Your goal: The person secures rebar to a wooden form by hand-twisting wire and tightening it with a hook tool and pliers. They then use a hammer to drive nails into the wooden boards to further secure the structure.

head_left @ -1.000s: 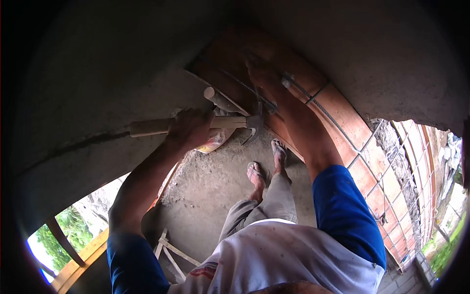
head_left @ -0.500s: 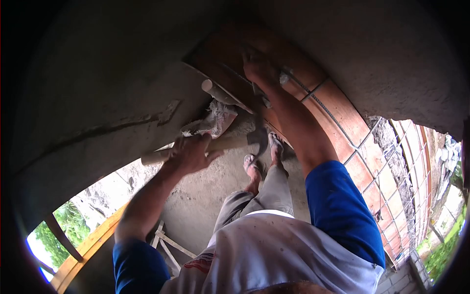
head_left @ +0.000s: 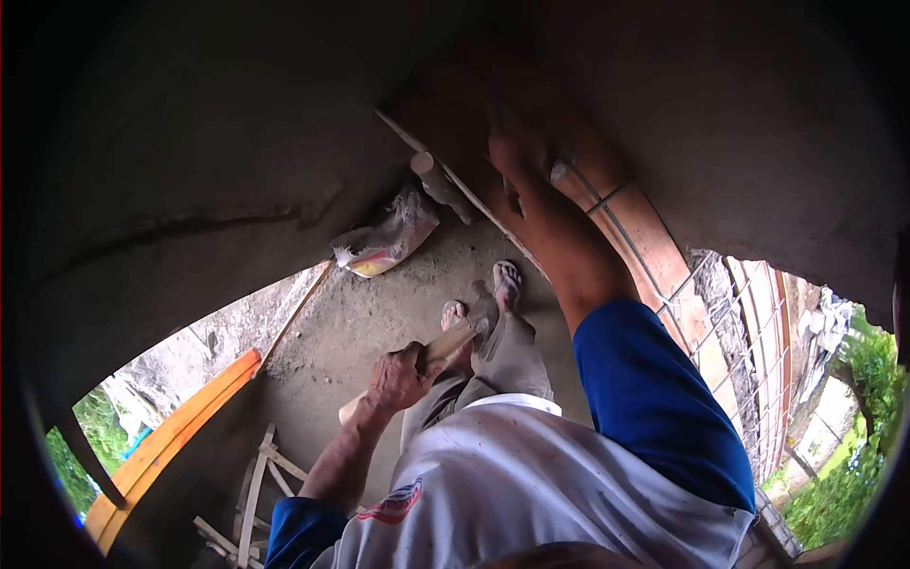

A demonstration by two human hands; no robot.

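Note:
My left hand [head_left: 396, 379] is closed around the wooden handle [head_left: 445, 349] of a tool, held low in front of my shirt; its dark head [head_left: 482, 311] is near my legs and blurred. Further up, my right hand [head_left: 517, 147] reaches to the brown wooden panel [head_left: 455, 104], in shadow. Its fingers are too dark to make out. Beside that forearm, metal rebar [head_left: 621, 228] runs across the panel. A round wooden post [head_left: 424, 165] stands by the panel's left edge.
A dusty sack [head_left: 393, 237] lies on the concrete floor left of the post. An orange beam [head_left: 175, 441] and a wooden frame [head_left: 254, 498] are at lower left. Rebar mesh [head_left: 749, 351] is at the right. Dark concrete surfaces are overhead.
My left hand has come down and closer to my body with the tool. My right arm stays raised at the panel. The view has shifted, showing more floor.

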